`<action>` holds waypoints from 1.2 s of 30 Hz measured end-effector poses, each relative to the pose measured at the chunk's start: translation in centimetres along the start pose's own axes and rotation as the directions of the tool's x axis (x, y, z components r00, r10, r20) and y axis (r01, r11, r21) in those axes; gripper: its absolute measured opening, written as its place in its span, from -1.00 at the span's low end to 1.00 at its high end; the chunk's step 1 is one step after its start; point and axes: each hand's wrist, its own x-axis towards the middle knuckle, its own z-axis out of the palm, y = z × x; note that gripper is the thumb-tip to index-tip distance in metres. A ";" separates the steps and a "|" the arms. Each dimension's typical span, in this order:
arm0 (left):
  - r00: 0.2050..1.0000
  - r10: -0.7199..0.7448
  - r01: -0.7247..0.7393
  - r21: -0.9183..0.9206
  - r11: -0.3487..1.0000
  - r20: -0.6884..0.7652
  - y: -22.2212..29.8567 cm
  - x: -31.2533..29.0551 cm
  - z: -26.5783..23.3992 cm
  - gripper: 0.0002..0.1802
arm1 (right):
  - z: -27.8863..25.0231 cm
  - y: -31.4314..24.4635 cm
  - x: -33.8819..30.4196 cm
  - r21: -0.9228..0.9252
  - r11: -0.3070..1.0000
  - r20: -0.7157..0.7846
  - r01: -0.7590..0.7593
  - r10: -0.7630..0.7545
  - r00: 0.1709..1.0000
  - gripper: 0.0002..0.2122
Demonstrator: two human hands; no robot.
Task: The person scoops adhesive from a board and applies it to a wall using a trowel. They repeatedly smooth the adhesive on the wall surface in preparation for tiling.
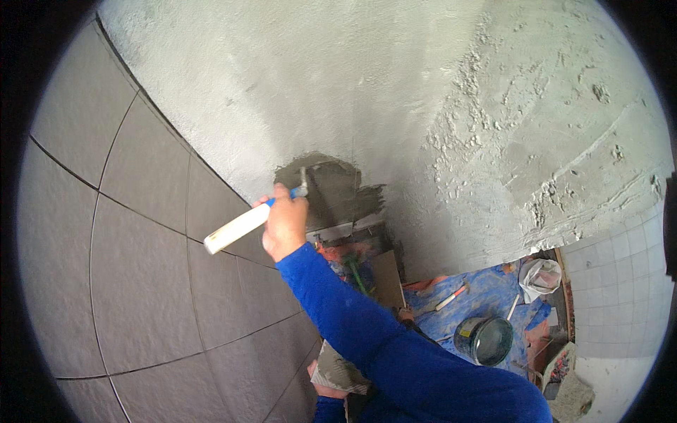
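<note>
My right hand (285, 224) is closed round a trowel (238, 227) with a pale handle, a blue collar and a metal neck. The trowel's neck meets a dark wet mortar patch (337, 190) low on the grey plastered wall (338, 77); its blade hardly shows against the mortar. Lower down, partly behind my right arm, my left hand (328, 390) grips a flat piece covered with grey mortar (338, 371). Its edge looks ridged, and I cannot tell its exact kind.
Large grey-brown tiles (144, 275) cover the wall at left. On the floor lies a blue sheet (434, 321) with a hammer (452, 297), a dark bucket (484, 340) and a white bag (540, 280). A brown board (388, 280) leans below the patch. Small pale tiles (620, 282) line the right.
</note>
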 end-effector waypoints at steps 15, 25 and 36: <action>0.888 0.138 -0.019 -0.265 0.964 0.439 1.8 2.9 14.9 -0.16 | -19.9 -26.5 -19.9 -0.933 0.248 0.353 0.260 0.495 0.794 -0.64; 0.803 0.235 -0.099 -0.265 0.959 0.548 2.6 0.4 31.0 -0.03 | -21.5 -34.0 -25.6 -0.310 -0.542 0.778 0.781 0.328 0.536 -0.53; 0.733 0.213 -0.090 -0.218 0.972 0.646 1.5 -4.6 33.9 -0.02 | -21.9 -34.3 -24.3 -0.097 -0.586 0.952 0.804 0.180 0.246 -0.48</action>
